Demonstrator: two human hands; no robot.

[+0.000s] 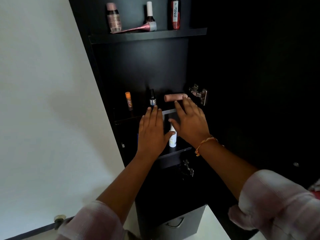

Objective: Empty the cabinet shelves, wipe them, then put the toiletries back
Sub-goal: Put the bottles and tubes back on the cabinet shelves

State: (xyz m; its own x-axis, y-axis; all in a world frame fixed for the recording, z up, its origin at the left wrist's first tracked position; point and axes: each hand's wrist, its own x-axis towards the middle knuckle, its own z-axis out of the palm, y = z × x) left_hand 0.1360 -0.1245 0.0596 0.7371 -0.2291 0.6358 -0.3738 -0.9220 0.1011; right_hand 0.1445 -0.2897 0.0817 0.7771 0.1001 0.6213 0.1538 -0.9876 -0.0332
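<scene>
Your right hand (190, 123) — fingers straight and spread, empty like your left hand (152, 134) — is nearer the pink tube (174, 97), which lies crosswise on its side just left of the hinge (199, 94).

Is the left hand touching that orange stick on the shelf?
Apart. The head view shows a plain dark gap between the left hand and the orange stick.

red and black spray can (175, 14) on the top shelf (173, 34): white lettering "wild stone", set vertically. pink-capped bottle (113, 18): barcode at the base, digits illegible. labels on the small dropper bottle (152, 100) and orange stick (129, 101): too small to read
</scene>
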